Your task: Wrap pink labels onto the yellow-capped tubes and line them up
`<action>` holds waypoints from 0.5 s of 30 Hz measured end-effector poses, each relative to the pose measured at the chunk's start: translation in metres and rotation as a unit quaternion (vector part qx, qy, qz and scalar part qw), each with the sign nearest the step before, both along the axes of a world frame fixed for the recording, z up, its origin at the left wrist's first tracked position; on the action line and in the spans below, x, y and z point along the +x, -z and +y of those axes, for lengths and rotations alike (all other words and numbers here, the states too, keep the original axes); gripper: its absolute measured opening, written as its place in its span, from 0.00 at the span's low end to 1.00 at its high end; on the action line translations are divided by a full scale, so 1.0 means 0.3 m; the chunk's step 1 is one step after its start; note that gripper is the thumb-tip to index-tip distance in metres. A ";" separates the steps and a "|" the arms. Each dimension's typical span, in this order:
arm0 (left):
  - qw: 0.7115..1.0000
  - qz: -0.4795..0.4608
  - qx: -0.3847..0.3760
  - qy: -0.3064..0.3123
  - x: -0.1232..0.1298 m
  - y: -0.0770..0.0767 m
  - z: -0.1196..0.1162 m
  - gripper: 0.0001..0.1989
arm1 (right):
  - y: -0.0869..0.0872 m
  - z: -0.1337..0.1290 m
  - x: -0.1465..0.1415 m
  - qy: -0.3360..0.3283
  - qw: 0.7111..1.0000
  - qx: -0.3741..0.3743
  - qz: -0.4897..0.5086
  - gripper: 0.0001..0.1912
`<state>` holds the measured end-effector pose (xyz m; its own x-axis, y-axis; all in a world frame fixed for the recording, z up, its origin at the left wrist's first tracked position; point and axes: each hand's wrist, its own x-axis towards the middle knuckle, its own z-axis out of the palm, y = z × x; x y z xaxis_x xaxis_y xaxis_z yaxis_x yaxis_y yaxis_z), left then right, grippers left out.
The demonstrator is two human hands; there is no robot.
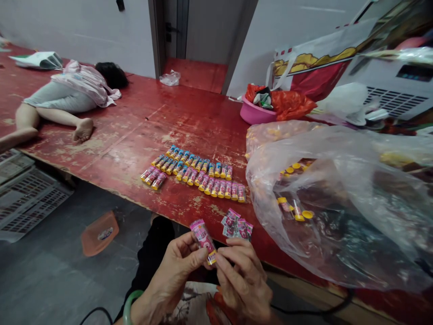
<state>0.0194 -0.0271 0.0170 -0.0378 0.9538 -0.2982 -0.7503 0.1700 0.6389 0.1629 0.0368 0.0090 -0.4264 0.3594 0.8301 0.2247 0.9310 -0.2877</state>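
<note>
The left hand (177,262) pinches the pink tube (203,238) between thumb and fingers, its long axis running 11 to 5 o'clock — yellow cap (212,258) at the 5 o'clock end, nearer the right hand (244,276). Those fingers are half curled; whether they grip it, I cannot tell — pink-topped packets (242,229) lie at 2 o'clock from the tube

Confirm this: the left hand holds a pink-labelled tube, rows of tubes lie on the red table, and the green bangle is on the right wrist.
Not quite: the head view shows the green bangle on the left wrist. The left hand does hold a pink-labelled tube, and rows of tubes lie on the red table.
</note>
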 end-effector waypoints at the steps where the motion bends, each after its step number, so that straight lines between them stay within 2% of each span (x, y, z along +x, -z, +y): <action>1: 1.000 0.000 -0.001 0.000 0.002 -0.001 -0.001 0.11 | 0.002 0.000 0.003 0.006 1.000 0.011 -0.009 0.17; 9: 1.000 -0.008 -0.005 -0.008 0.004 0.007 -0.003 0.13 | 0.031 -0.017 0.012 0.042 0.997 0.063 -0.011 0.11; 15: 1.000 -0.001 -0.003 -0.005 0.000 0.023 -0.010 0.11 | 0.055 -0.036 0.005 0.030 0.999 0.039 0.020 0.13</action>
<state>0.0194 -0.0300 0.0101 -0.0471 0.9515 -0.3041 -0.7539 0.1658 0.6357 0.1644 0.0261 -0.0076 -0.3726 0.3161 0.8725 0.2704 0.9364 -0.2238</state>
